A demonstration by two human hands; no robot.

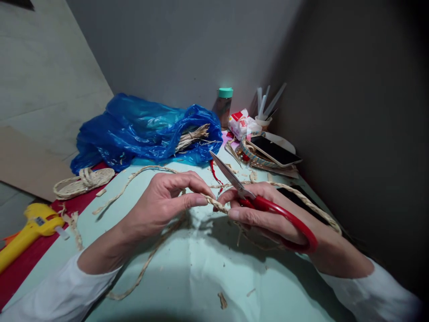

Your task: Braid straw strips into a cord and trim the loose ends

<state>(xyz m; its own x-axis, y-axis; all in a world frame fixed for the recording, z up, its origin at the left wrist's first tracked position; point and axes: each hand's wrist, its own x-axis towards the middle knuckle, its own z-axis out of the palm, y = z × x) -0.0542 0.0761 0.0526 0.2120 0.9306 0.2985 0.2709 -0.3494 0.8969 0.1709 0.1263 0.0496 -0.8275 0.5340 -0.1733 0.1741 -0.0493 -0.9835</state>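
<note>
A braided straw cord (217,205) is stretched between my two hands over the pale green sheet. My left hand (170,194) pinches it between thumb and fingertips. Close by on the other side, my right hand (264,214) grips the cord with its fingertips. Red-handled scissors (231,175) rest in that same right hand, their blades pointing up and left, seemingly closed. Lengths of cord trail away: one loops behind the left hand and down toward the front, another passes behind the right wrist. The fingers hide part of the cord.
A blue plastic bag (134,129) with dry straw (192,137) lies at the back. Left are a coiled cord (83,182) and a yellow glue gun (31,230). At the back right stand a green-lidded bottle (224,106), a tissue pack (241,123) and a phone (275,150).
</note>
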